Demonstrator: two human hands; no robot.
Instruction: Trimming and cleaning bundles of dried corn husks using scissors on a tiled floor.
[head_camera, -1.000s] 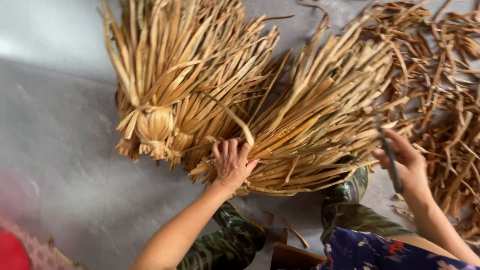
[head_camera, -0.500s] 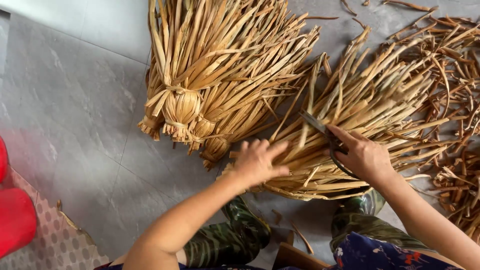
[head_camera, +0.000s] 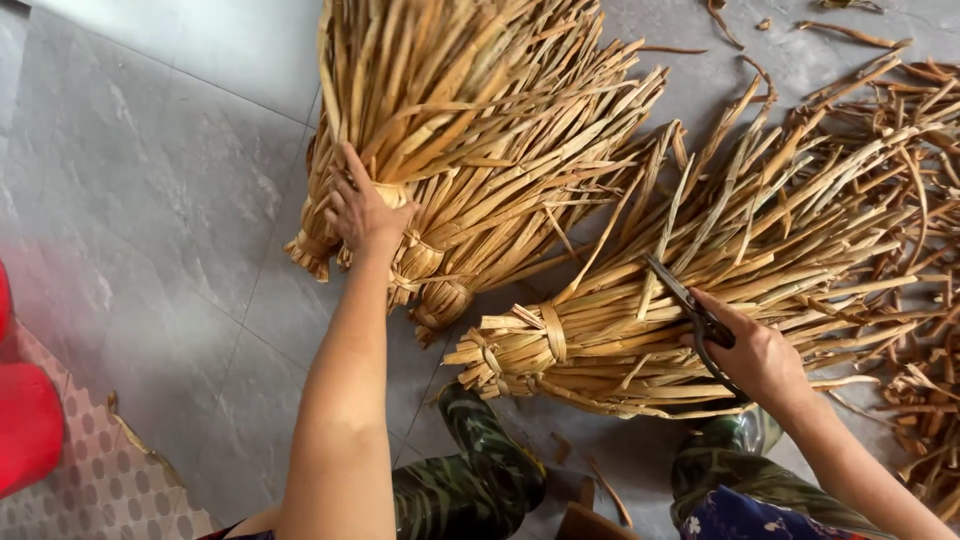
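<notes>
Two hands (head_camera: 357, 208) (head_camera: 757, 352) on straw bundles (head_camera: 620, 330)

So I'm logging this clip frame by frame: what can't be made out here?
- Head view: the scissors handles are hidden inside the right hand.
- The left hand covers the tie of the upper bundle; its grip cannot be judged.
- Both bundles' far ends and the scrap pile run off the frame edges.
- The red object is cut off at the left edge.

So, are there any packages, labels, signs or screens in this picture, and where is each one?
None in view: only tied bundles of dried leaf strips on a grey tiled floor, the left hand on one bundle, the right hand holding dark scissors.
</notes>
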